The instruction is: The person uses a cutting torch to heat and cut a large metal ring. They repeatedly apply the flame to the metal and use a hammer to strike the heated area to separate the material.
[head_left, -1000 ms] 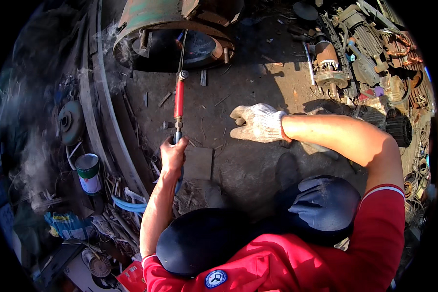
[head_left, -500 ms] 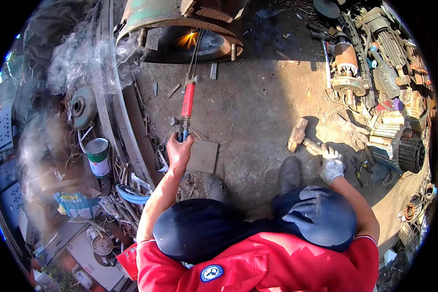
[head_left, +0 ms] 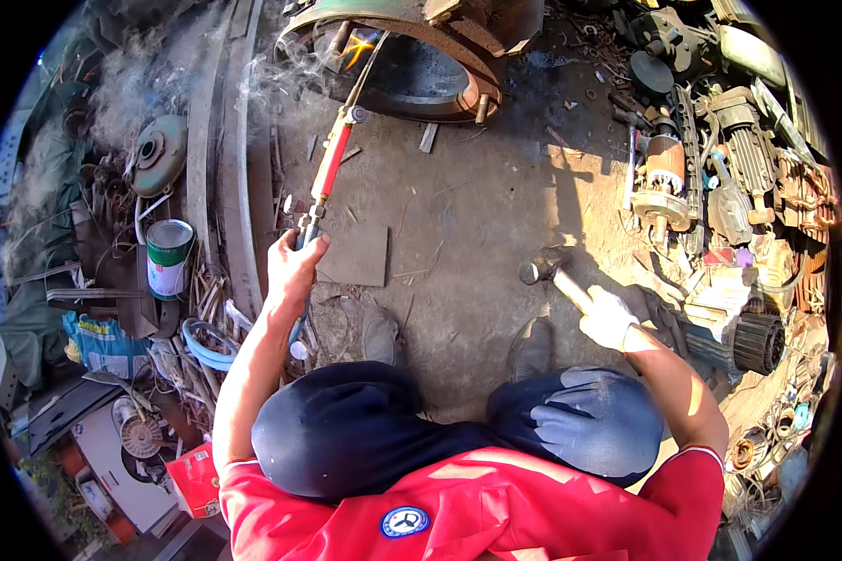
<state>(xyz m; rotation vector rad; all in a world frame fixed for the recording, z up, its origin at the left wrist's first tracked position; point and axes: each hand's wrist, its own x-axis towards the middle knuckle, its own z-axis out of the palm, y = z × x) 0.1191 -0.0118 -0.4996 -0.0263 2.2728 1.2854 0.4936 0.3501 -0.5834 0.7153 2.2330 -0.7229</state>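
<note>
My bare left hand (head_left: pixel 293 269) is closed round the rear of a gas torch (head_left: pixel 330 168) with a red grip and long thin metal tubes. The torch tip reaches into the open end of a large rusty green metal casing (head_left: pixel 484 73). A small orange flame (head_left: pixel 356 50) glows at the inner wall there. In a pale work glove, my right hand (head_left: pixel 610 320) grips the wooden handle of a hammer (head_left: pixel 572 288). The hammer's dark head points toward the middle, above the ground beyond my right shoe. Glare washes out the gloved fingers.
Motor parts, including a copper-coloured rotor (head_left: pixel 665 164) and a finned motor housing (head_left: pixel 720 323), crowd the right side. To the left lie long metal rails (head_left: pixel 245 168), a green-and-white can (head_left: pixel 169 260) and a blue hose coil (head_left: pixel 208 348). A flat square plate (head_left: pixel 355 254) lies near my left shoe. Smoke drifts at upper left.
My right hand has swung the hammer inward and turned its head. The torch leans more to the right toward its tip, and the flame looks smaller. The whole view has shifted.
</note>
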